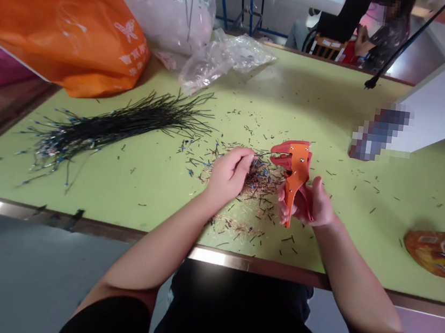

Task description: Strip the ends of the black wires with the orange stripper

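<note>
My left hand (230, 172) pinches a thin black wire (263, 154) whose free end reaches the jaws of a wire stripper. The orange and red wire stripper (297, 167) is upright in my right hand (317, 204), with fingers around its handles and the thumb raised. Beneath both hands lies a heap of wire scraps (258, 184), with black, blue and copper-coloured bits. To the left, a long bundle of black wires (124, 125) lies on the table, many with blue pieces at their left ends. Whether the jaws bite the wire, I cannot tell.
The pale green table (154, 196) has an orange bag (71, 40) and clear plastic bags (228, 56) at the back left. A brown and orange package (439, 252) lies at the right edge. A black cable (398, 53) hangs at the upper right. Other people sit beyond the table.
</note>
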`<state>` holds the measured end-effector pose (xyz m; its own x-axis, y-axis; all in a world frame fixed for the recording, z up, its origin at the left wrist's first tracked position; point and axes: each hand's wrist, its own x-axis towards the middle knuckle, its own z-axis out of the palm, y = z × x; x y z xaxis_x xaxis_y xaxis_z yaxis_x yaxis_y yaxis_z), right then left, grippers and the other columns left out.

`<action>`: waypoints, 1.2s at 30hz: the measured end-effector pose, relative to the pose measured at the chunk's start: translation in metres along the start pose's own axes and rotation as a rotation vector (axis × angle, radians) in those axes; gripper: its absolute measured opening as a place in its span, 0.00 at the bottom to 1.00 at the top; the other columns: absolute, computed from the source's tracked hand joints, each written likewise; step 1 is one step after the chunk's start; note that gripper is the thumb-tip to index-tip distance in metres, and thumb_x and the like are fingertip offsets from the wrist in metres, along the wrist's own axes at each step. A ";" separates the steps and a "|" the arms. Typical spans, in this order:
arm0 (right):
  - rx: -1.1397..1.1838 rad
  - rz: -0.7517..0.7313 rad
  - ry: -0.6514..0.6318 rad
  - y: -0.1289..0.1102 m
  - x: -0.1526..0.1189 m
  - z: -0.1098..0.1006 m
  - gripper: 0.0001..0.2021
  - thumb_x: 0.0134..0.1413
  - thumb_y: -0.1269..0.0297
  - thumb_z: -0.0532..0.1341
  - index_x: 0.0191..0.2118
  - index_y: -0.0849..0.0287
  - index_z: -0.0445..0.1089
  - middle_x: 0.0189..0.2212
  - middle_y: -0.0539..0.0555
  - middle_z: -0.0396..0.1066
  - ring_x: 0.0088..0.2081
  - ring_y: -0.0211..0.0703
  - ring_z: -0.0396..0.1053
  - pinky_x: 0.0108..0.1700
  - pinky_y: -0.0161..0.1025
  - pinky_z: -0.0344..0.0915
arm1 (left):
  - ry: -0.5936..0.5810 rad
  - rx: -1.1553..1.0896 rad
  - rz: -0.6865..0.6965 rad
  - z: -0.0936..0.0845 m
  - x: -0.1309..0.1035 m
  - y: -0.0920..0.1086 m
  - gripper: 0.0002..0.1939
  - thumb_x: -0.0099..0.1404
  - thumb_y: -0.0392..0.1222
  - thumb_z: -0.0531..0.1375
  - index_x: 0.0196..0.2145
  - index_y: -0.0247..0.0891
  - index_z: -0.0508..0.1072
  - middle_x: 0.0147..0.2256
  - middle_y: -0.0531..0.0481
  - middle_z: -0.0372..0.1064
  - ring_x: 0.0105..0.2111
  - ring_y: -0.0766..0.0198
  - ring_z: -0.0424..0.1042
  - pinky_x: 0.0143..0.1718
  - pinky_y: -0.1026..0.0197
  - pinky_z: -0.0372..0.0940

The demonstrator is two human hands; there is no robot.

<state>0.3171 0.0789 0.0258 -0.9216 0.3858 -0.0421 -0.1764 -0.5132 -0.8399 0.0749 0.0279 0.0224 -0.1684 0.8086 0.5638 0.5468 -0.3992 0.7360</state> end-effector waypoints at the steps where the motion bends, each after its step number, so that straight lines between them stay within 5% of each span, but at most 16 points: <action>1: -0.015 0.000 -0.001 0.000 0.000 0.001 0.42 0.56 0.20 0.55 0.44 0.62 0.75 0.29 0.54 0.76 0.29 0.44 0.78 0.30 0.41 0.78 | 0.002 0.002 0.008 0.000 0.000 -0.001 0.20 0.82 0.53 0.52 0.41 0.39 0.75 0.31 0.51 0.75 0.29 0.64 0.73 0.34 0.61 0.67; 13: -0.072 -0.038 0.071 -0.003 0.002 0.008 0.39 0.58 0.23 0.57 0.41 0.61 0.76 0.25 0.51 0.73 0.25 0.41 0.75 0.26 0.37 0.74 | -0.026 -0.003 0.037 0.001 0.000 -0.004 0.18 0.81 0.51 0.52 0.40 0.40 0.75 0.28 0.52 0.72 0.27 0.64 0.72 0.33 0.61 0.67; 22: -0.025 -0.025 0.233 0.007 0.011 0.025 0.33 0.58 0.26 0.62 0.27 0.55 0.65 0.15 0.41 0.55 0.13 0.32 0.52 0.16 0.32 0.58 | -0.030 -0.072 0.007 0.003 0.002 -0.006 0.22 0.81 0.58 0.50 0.39 0.40 0.74 0.28 0.53 0.72 0.26 0.64 0.71 0.32 0.61 0.67; 29: 0.000 -0.052 0.319 0.017 0.013 0.039 0.32 0.57 0.28 0.64 0.25 0.54 0.60 0.14 0.39 0.49 0.14 0.31 0.44 0.14 0.31 0.51 | -0.061 -0.425 -0.124 0.011 0.003 -0.009 0.22 0.77 0.64 0.57 0.38 0.43 0.69 0.24 0.57 0.64 0.21 0.66 0.62 0.25 0.62 0.62; 32: 0.023 -0.060 0.302 0.021 0.016 0.041 0.32 0.57 0.28 0.64 0.26 0.54 0.62 0.15 0.40 0.50 0.15 0.32 0.47 0.16 0.31 0.54 | -0.110 -0.548 -0.157 0.010 0.005 -0.010 0.20 0.77 0.63 0.58 0.39 0.44 0.68 0.23 0.59 0.60 0.19 0.68 0.57 0.20 0.63 0.55; 36: 0.083 -0.079 0.226 0.020 0.018 0.037 0.33 0.57 0.25 0.62 0.33 0.56 0.71 0.20 0.46 0.62 0.19 0.36 0.61 0.24 0.36 0.69 | -0.131 -0.543 -0.129 0.007 0.007 -0.011 0.20 0.76 0.64 0.58 0.40 0.44 0.68 0.22 0.59 0.61 0.20 0.67 0.59 0.23 0.62 0.59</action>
<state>0.2845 0.0469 0.0281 -0.8049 0.5839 -0.1060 -0.2812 -0.5326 -0.7983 0.0734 0.0408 0.0154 -0.0838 0.8987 0.4305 0.0231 -0.4301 0.9025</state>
